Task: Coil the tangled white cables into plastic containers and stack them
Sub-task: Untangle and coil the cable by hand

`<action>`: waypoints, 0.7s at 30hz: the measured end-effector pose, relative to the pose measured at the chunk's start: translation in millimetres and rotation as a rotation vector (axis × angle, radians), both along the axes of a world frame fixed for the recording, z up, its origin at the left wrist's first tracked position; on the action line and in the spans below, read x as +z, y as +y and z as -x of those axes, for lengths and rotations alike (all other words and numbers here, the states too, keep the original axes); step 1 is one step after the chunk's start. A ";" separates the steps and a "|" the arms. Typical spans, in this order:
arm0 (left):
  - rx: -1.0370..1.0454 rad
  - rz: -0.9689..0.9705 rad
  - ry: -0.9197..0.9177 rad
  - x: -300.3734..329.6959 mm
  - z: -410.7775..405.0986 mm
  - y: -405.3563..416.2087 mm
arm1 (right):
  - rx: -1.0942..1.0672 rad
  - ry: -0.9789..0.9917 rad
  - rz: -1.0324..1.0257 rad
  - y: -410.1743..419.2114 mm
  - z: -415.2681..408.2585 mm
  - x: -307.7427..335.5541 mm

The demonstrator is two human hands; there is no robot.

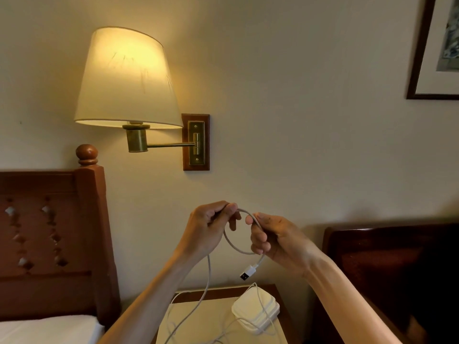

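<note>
A white cable [229,242] is bent into one small loop held up in front of the wall. My left hand [211,225] pinches the top of the loop. My right hand [270,240] grips the loop's right side, and the USB plug [248,272] hangs just below it. The rest of the cable drops from my left hand down to the nightstand [278,291]. There, a stack of white plastic containers [255,310] sits with more loose white cable [263,301] draped over it.
A lit wall lamp [126,80] on a brass arm hangs above left. A wooden headboard [54,232] and white bedding [47,328] are at left. A dark wooden headboard [387,264] stands at right, and a framed picture [437,48] hangs at upper right.
</note>
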State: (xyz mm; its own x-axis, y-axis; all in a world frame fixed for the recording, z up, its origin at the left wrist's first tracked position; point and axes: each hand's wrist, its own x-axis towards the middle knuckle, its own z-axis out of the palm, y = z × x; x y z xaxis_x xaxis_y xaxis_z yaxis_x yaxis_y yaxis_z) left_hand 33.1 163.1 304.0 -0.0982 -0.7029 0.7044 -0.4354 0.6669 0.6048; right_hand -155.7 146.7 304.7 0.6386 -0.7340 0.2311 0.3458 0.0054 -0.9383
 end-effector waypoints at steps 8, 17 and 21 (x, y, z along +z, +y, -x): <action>0.196 0.304 -0.056 12.8 -1.9 1.9 | -0.110 0.196 0.210 2.7 -1.9 -5.8; 0.055 0.051 -0.018 -25.2 -13.2 -10.4 | 0.216 -0.228 -0.215 0.2 10.9 6.4; -0.021 -0.181 0.056 -72.5 -36.3 -12.7 | 0.215 -0.337 -0.315 -9.4 28.2 12.8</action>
State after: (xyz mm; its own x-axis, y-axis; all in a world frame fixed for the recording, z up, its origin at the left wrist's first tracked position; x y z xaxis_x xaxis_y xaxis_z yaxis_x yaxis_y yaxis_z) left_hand 69.4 150.4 231.5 -0.0784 -0.8172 0.5711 -0.3848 0.5532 0.7388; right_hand -184.0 137.3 317.5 0.7110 -0.6614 0.2389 0.5890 0.3745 -0.7161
